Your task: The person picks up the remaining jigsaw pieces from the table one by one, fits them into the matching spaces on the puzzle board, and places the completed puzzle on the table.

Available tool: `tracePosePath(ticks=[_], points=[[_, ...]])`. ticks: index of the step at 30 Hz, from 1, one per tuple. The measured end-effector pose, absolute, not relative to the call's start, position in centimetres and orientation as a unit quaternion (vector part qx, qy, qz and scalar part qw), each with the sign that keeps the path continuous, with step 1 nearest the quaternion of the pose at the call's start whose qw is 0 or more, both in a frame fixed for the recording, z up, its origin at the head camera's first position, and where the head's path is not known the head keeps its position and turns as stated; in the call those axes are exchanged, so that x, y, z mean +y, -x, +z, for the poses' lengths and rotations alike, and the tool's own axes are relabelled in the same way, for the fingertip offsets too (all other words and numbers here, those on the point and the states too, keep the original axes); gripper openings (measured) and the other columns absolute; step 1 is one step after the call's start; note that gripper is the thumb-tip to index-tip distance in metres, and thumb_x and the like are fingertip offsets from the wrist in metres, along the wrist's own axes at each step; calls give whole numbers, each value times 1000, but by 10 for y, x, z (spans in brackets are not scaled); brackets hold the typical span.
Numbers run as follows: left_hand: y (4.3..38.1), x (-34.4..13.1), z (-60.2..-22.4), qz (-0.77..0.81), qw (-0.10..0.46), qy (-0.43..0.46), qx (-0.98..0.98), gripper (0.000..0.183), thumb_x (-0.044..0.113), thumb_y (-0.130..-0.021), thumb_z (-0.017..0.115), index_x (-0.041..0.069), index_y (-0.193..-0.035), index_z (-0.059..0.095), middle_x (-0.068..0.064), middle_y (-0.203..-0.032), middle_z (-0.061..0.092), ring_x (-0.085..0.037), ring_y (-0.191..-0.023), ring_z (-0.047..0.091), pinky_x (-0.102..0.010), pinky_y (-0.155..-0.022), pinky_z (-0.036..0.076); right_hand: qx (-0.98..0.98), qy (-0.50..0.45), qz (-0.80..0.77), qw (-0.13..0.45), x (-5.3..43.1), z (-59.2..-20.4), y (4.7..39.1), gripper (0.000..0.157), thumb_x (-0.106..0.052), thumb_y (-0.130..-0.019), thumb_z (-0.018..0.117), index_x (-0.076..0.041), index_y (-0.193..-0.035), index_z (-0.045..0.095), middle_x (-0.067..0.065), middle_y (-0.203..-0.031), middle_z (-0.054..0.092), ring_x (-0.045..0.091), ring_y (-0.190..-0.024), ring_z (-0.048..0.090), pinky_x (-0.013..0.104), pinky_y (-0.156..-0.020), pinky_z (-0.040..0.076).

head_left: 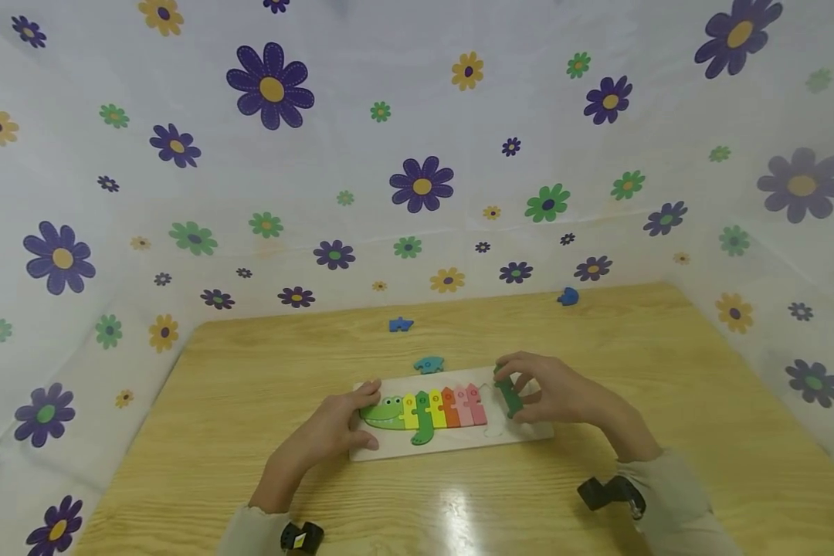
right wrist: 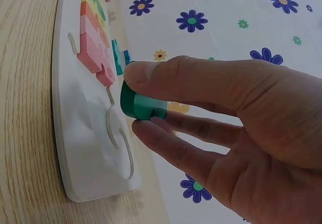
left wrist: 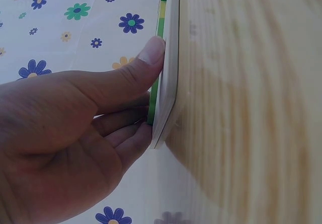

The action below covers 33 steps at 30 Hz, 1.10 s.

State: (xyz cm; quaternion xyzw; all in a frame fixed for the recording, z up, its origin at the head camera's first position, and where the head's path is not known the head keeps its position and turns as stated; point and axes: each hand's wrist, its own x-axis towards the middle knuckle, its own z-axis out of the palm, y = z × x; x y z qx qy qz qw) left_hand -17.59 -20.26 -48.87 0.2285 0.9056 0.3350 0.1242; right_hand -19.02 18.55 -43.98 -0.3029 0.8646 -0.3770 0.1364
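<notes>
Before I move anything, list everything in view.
table: one, light brown, centre
flowered cloth: count unclear, white, behind and beside the table
puzzle board: one, whitish, on the table
crocodile head: one, green, board's left end
body pieces: six, yellow, green, orange and pink, right of the head
held piece: one, green, above the board's right end
loose pieces: three, blue, on the table beyond the board
wrist cameras: two, black, on the wrists
sleeves: two, pale, forearms
left hand: one, bare, board's left end
right hand: one, bare, gripping the held piece
</notes>
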Motion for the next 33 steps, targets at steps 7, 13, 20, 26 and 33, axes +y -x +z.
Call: tracePosePath(ticks=[7,13,20,26,33], points=[[176,-202,-489,335,123,-228,906,75,11,-82,85,-6,-146,51,-13,-163,36,-31,-152,29,-47,-121,29,869,297,-373,135,185,-441,190,48,-4,-80,86,1,-123,65,24,-141,53,29,-105,63,37,-87,62],[176,-202,-489,340,127,-223,904,75,11,-82,85,-5,-147,51,-12,-163,36,-30,-153,28,-46,-121,29,869,299,-370,136,184,-440,189,49,-5,-81,86,2,-124,65,24,-140,55,28,-104,66,39,-88,62],[176,-203,-489,340,129,-225,904,76,11,-82,85,-5,-147,50,-13,-163,35,-30,-153,28,-46,-121,29,860,300,-382,155,182,-439,189,48,-3,-82,84,2,-125,64,24,-141,54,32,-108,67,40,-89,62],[176,-202,-485,339,129,-224,904,75,11,-83,85,-5,-147,50,-13,-163,35,-30,-152,29,-46,-121,30,861,305,-379,150,181,-439,189,47,-2,-82,85,1,-124,65,23,-140,54,31,-106,68,38,-88,62],[175,-201,-484,343,135,-220,903,74,10,-83,85,-6,-147,50,-13,-163,35,-30,-152,29,-46,-120,30,862,308,-374,152,179,-438,187,48,-4,-82,85,4,-125,65,25,-139,54,32,-105,68,34,-86,62]])
